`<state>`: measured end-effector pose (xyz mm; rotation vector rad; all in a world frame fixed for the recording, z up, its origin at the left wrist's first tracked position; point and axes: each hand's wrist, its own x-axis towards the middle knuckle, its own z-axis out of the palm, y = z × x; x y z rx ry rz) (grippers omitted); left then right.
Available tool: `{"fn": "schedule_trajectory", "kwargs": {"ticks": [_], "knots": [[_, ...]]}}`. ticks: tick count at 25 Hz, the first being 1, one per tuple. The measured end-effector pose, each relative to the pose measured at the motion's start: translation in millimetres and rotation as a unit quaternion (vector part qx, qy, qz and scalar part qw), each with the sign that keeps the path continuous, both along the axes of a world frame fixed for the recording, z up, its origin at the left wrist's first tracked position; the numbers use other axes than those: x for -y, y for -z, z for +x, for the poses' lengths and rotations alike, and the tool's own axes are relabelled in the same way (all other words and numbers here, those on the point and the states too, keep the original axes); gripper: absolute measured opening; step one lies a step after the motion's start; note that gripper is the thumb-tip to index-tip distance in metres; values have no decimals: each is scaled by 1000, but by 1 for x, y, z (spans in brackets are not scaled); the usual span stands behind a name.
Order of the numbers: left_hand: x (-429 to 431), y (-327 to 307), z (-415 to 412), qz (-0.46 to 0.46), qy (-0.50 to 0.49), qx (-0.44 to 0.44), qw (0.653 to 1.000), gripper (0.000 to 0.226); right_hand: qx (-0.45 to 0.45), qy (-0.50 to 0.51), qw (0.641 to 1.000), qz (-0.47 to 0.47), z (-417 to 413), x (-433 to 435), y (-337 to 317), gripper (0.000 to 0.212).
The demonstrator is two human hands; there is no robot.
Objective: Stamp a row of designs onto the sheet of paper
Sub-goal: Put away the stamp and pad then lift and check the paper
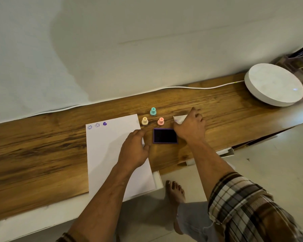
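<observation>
A white sheet of paper [108,154] lies on the wooden table [42,151], with two smiley prints and a purple heart print [104,123] in a row along its top left edge. My left hand [135,149] rests palm down on the sheet's right edge, holding nothing. Three small stamps stand beyond the paper: yellow [144,121], teal [153,111] and pink [161,121]. An open purple ink pad [165,136] lies just in front of them. My right hand [191,127] is right of the pad, fingers closed on a white piece of paper or lid [179,118].
A round white disc-shaped object [274,84] sits at the table's far right, with a dark holder [299,64] behind it. A white cable [182,87] runs along the back edge by the wall. My bare foot [175,191] is on the floor below the table edge.
</observation>
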<state>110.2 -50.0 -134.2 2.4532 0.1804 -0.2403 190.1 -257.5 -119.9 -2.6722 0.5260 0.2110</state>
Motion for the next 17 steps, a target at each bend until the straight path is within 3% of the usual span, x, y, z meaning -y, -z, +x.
{"fn": "schedule_trajectory", "kwargs": {"ticks": [5, 10, 17], "knots": [[20, 4, -1, 5, 22, -10, 1000, 67, 19, -13, 999, -32, -1, -1, 2, 109], [28, 0, 0, -15, -4, -35, 999, 73, 67, 36, 997, 28, -23, -2, -13, 107], [32, -8, -6, -50, 1, -70, 996, 80, 54, -38, 998, -20, -70, -38, -11, 109]]}}
